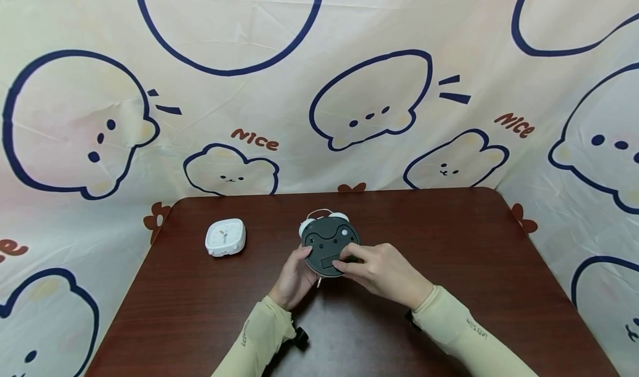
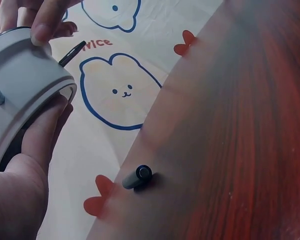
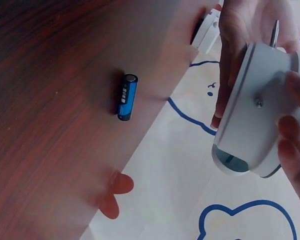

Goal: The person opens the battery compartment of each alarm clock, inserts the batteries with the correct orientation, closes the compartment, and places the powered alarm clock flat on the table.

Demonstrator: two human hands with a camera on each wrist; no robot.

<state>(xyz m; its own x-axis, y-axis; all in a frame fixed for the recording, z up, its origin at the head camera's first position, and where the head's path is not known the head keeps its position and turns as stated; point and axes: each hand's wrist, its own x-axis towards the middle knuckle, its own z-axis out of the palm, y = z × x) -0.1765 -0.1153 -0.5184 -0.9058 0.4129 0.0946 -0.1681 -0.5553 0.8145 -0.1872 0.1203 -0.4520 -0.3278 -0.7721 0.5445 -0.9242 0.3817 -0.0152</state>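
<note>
A round twin-bell alarm clock (image 1: 319, 235) with a dark back and a white body is held up over the table, its back facing upward. My left hand (image 1: 295, 280) grips it on the left, thumb on the back's edge. Curled fingers of my right hand (image 1: 384, 269) hold the clock's lower right, with the thumb by the battery cover (image 1: 330, 261). In the right wrist view, right fingertips touch the white rim. A blue-and-black battery (image 3: 126, 97) lies on the table in that view; the left wrist view also shows a battery (image 2: 138, 177). Neither is visible in the head view.
On the left of the dark wooden table (image 1: 449, 244) stands a small white square clock (image 1: 226, 237). A printed cloth (image 1: 279, 105) with cartoon bears hangs behind and beside the table.
</note>
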